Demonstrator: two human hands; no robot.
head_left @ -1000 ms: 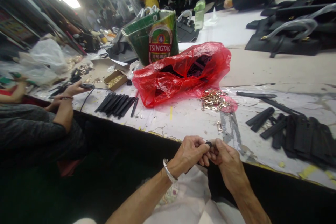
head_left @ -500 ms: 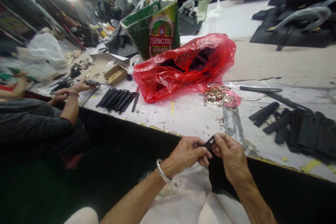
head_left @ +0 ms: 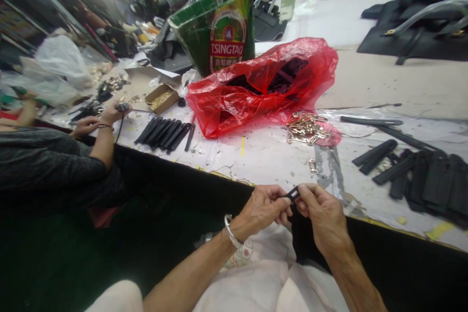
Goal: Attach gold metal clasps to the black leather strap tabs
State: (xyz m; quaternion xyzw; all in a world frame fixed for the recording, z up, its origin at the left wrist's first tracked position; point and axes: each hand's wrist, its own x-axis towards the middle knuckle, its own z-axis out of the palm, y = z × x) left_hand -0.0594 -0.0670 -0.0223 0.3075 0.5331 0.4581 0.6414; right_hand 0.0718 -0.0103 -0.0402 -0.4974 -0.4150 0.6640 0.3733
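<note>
A long desk (head_left: 256, 165) runs across your view, its scuffed white cover taped in yellow and grey. Black handbags (head_left: 413, 34) lie at its far right. A green Tsingtao carton (head_left: 215, 29) stands near the middle, with a torn red plastic bag (head_left: 252, 92) slumped against it, dark pieces showing through the tears. To the right, black strips (head_left: 427, 185) lie overlapping; a tighter row of black strips (head_left: 163, 134) sits to the left of the bag. Between them, gold-toned metal clasps (head_left: 307, 127) lie heaped near the bag's edge.

A co-worker's arms (head_left: 104, 144) rest at the desk edge, far left, well apart from yours.

Both your forearms angle inward from below and meet over the desk's front edge, over pale cloth (head_left: 252, 278) on your lap. Your left hand (head_left: 261, 212), bangle (head_left: 229, 230) on its wrist, and your right hand (head_left: 321, 217) are curled nearly closed, wrists bent, pinching a small black tab (head_left: 292, 195) between them, just off the desk.
</note>
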